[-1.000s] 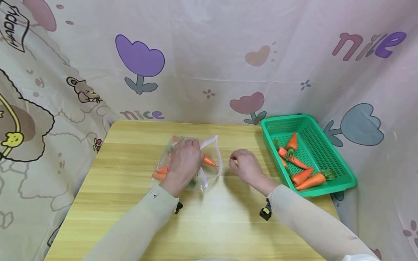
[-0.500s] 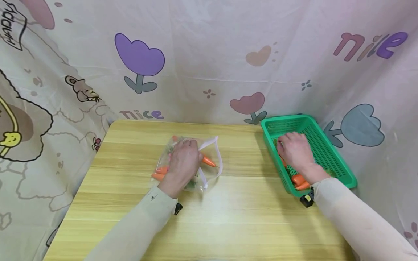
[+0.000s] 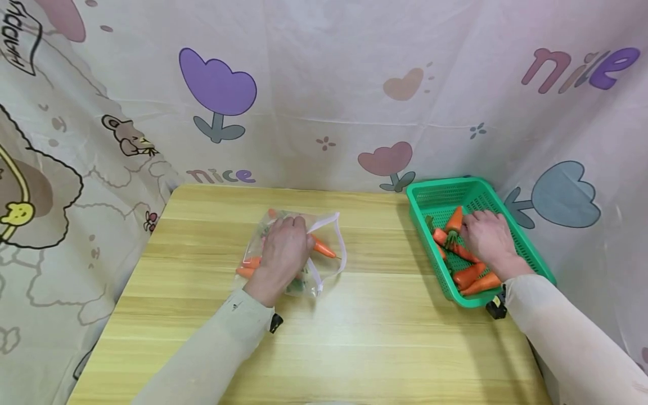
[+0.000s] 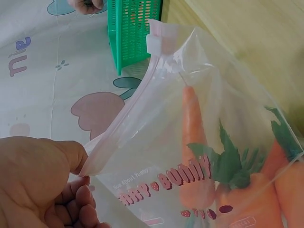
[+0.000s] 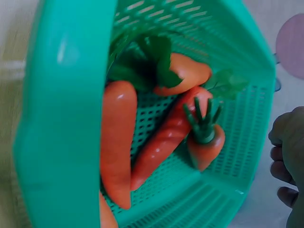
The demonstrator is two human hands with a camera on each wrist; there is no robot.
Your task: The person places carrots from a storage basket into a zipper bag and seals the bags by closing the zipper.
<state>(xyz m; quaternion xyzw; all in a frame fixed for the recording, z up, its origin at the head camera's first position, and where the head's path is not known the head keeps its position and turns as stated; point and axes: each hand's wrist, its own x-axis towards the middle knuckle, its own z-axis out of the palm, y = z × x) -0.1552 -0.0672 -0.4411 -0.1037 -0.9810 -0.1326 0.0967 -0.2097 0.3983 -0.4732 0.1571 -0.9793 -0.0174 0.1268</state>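
Note:
My left hand (image 3: 286,250) pinches the edge of a clear zip bag (image 4: 147,175) between thumb and fingers, beside its pale pink zip strip (image 4: 116,121). The bag's mouth gapes toward the right in the head view. Through the plastic show several carrots; one orange carrot (image 4: 194,116) points its thin root at the mouth. My right hand (image 3: 488,236) hovers over the green basket (image 5: 61,118), fingers loosely curled and holding nothing. Closest to it in the head view is a short carrot (image 3: 455,218) with green stems. Several more carrots (image 5: 118,137) lie in the basket.
The wooden table (image 3: 374,337) carries the bag left of centre and the basket at its right edge. A patterned curtain (image 3: 304,84) hangs behind and along both sides. Black wrist cameras (image 3: 497,306) sit under the sleeves.
My right hand has moved right from beside the bag's mouth, into the basket's left part, then toward its right side. The left hand stays on the bag.

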